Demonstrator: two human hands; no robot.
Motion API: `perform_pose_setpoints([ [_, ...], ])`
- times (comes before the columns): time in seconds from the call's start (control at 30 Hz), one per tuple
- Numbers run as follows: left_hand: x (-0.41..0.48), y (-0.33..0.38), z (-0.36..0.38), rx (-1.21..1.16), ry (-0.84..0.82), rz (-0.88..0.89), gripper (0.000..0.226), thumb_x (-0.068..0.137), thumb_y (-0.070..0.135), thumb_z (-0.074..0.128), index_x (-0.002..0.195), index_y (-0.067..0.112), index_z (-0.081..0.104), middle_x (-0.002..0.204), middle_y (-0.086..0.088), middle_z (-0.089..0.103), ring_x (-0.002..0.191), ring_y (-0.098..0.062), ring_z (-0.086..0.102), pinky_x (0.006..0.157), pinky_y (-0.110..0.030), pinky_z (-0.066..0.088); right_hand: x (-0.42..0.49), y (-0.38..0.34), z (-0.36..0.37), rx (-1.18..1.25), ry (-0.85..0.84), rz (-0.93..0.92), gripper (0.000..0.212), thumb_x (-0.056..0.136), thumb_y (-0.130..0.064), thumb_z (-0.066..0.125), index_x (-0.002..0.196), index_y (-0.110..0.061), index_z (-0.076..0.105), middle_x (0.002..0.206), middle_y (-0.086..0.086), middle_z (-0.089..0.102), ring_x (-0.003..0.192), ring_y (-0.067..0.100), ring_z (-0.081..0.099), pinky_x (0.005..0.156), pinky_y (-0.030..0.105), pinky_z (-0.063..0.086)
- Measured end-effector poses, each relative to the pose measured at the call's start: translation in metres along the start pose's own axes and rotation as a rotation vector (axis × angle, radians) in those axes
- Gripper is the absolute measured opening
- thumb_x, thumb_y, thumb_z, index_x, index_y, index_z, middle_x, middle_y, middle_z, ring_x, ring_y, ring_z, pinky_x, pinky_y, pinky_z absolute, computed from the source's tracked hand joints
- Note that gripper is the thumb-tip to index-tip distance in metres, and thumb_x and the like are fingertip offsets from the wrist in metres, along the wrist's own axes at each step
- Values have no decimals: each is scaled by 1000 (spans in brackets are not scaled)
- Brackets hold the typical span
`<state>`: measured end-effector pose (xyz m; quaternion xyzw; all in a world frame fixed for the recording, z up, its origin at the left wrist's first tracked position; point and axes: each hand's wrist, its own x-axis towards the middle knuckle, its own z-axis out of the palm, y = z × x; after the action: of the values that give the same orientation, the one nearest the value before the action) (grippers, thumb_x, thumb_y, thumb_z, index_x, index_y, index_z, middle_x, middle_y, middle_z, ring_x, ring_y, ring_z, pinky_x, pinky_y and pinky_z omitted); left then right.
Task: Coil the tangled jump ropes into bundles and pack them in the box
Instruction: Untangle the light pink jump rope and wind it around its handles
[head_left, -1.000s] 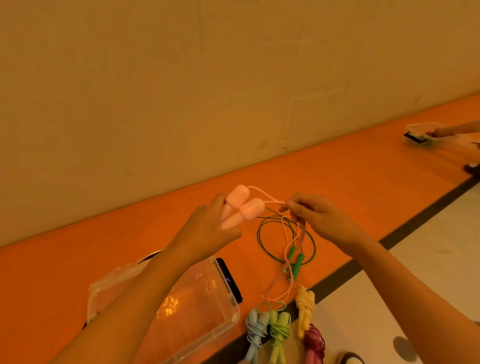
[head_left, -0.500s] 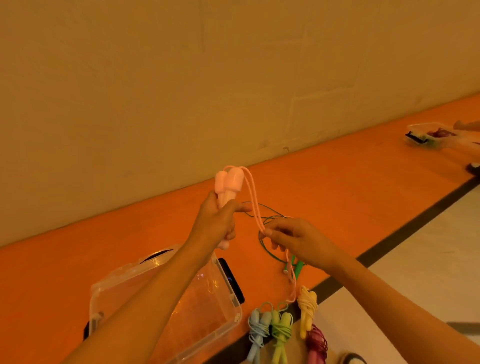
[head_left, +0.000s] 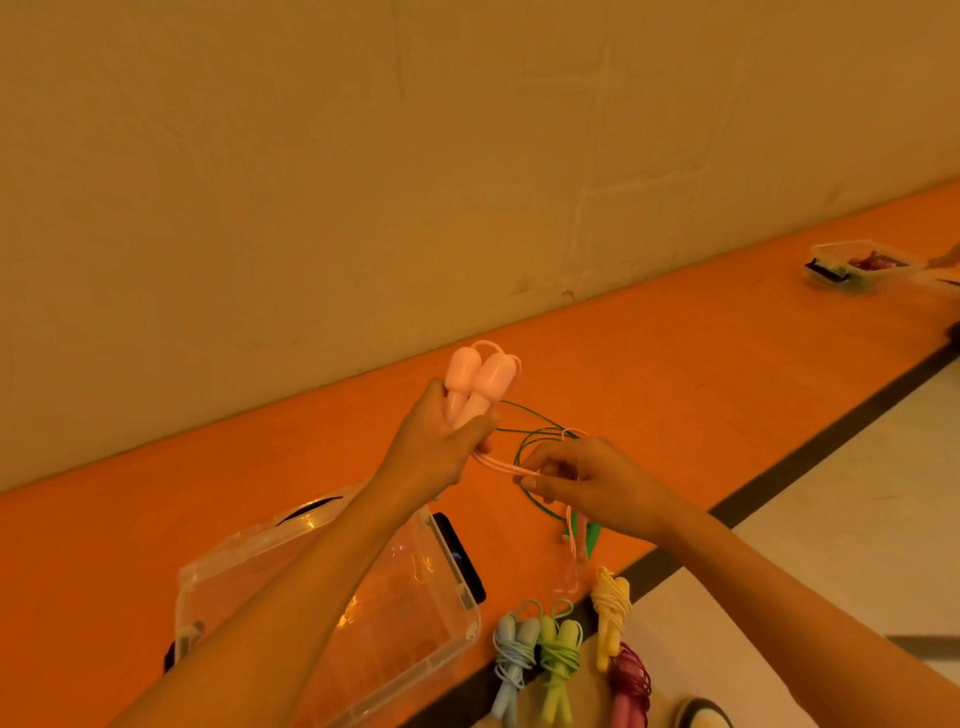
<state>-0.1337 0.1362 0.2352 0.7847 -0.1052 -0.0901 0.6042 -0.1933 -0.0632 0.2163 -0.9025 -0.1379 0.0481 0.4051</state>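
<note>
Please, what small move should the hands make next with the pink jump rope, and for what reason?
Probably the right hand should carry its pinched pink cord up around the pink handles for one more loop. The left hand grips both handles together, and loose pink cord hangs below the right hand, over the green rope.

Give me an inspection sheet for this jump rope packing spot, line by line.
Surface: orange ledge along the wall.
Job's things: pink handles held up; green rope loose on ledge; blue bundle, lime bundle, yellow bundle, magenta bundle near front edge; clear box below left arm.
Clutter: dark flat object beside box.
Hands: left hand grips pink handles; right hand pinches pink cord.
Cables: nothing seen.
Surroundings: beige wall; second box far right.
</note>
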Motion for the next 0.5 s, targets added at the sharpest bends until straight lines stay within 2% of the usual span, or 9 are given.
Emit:
perform_pose_setpoints([
  [0.07, 2, -4, 0, 79, 8, 28, 26, 91, 28, 68, 107, 20, 51, 79, -5, 69, 42, -1, 48, 45, -26, 37, -1, 0, -1, -14, -15, 5, 10, 96, -32, 65, 97, -25, 71, 68, -10, 62, 60, 7, 52, 58, 29, 38],
  [0.13, 3, -7, 1, 161, 20, 61, 27, 89, 29, 70, 106, 20, 51, 84, -5, 69, 49, 0, 53, 50, -28, 39, -2, 1, -2, -64, -30, 9, 5, 94, -31, 67, 97, -29, 70, 70, -7, 63, 61, 8, 52, 59, 32, 38],
  [0.23, 4, -8, 1, 230, 67, 88, 31, 87, 34, 71, 107, 20, 51, 90, -4, 66, 70, -13, 61, 55, -30, 42, -1, 3, -5, -123, -15, 26, 4, 92, -27, 69, 94, -31, 70, 67, -11, 60, 61, 6, 51, 59, 31, 37],
  [0.33, 5, -5, -6, 269, 110, 88, 36, 87, 36, 71, 112, 19, 51, 94, -1, 63, 76, -15, 61, 56, -30, 43, -1, 5, -11, -123, 17, 46, 4, 91, -25, 70, 93, -28, 72, 66, -13, 62, 62, 4, 53, 59, 29, 39],
  [0.5, 8, -8, -18, 375, 125, 72, 43, 87, 37, 71, 120, 20, 48, 103, -3, 63, 85, -20, 62, 73, -45, 54, -2, 7, -19, -88, 43, 26, 4, 93, -23, 69, 93, -26, 72, 67, -13, 63, 60, 3, 52, 57, 28, 38],
])
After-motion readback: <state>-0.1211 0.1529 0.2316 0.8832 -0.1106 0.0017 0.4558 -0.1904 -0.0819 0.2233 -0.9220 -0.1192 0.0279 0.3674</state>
